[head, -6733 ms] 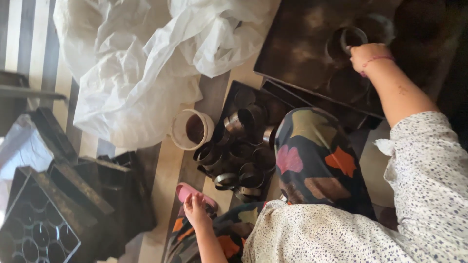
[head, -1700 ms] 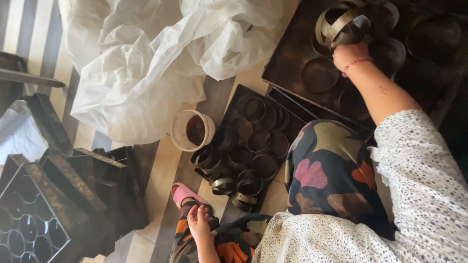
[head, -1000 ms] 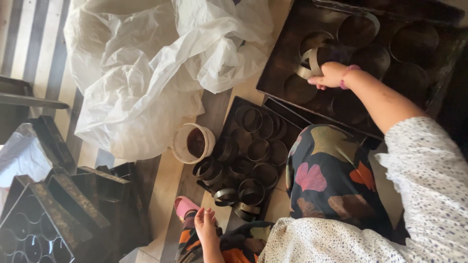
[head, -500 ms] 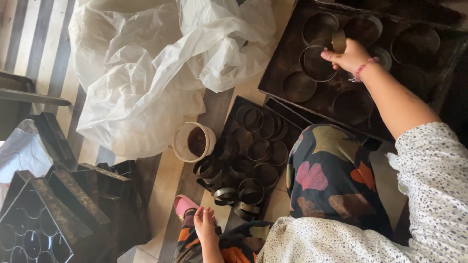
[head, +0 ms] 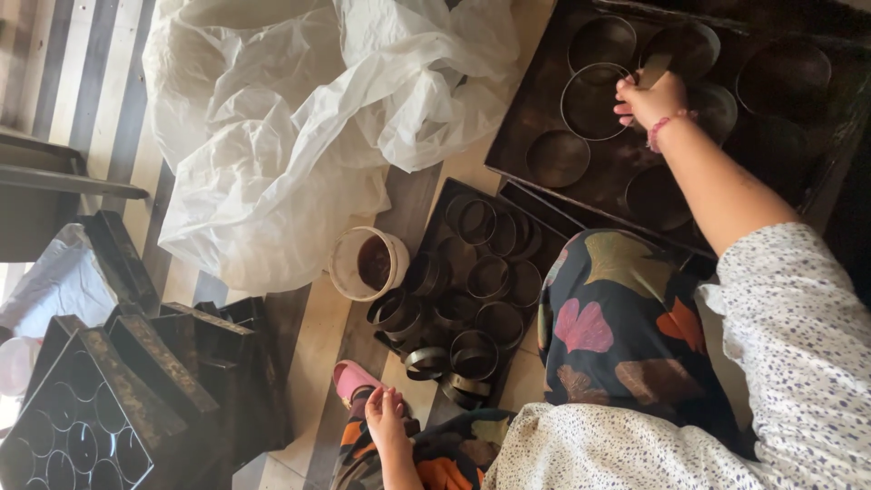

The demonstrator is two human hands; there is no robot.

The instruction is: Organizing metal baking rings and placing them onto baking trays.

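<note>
Right hand (head: 651, 98) reaches over a dark baking tray (head: 535, 136), fingers pinching a small dark tool beside a metal ring (head: 594, 100) — likely light, stiff, best held by its rim. Left hand (head: 385, 419) rests loosely open on the knee.

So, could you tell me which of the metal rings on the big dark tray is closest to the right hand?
The bright-rimmed ring just left of the right hand, which nearly touches its rim. The other rings on the large dark tray lie farther off.

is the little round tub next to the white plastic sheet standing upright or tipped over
Tipped over: the tub lies on its side, its open mouth facing sideways, dark brown inside.
</note>
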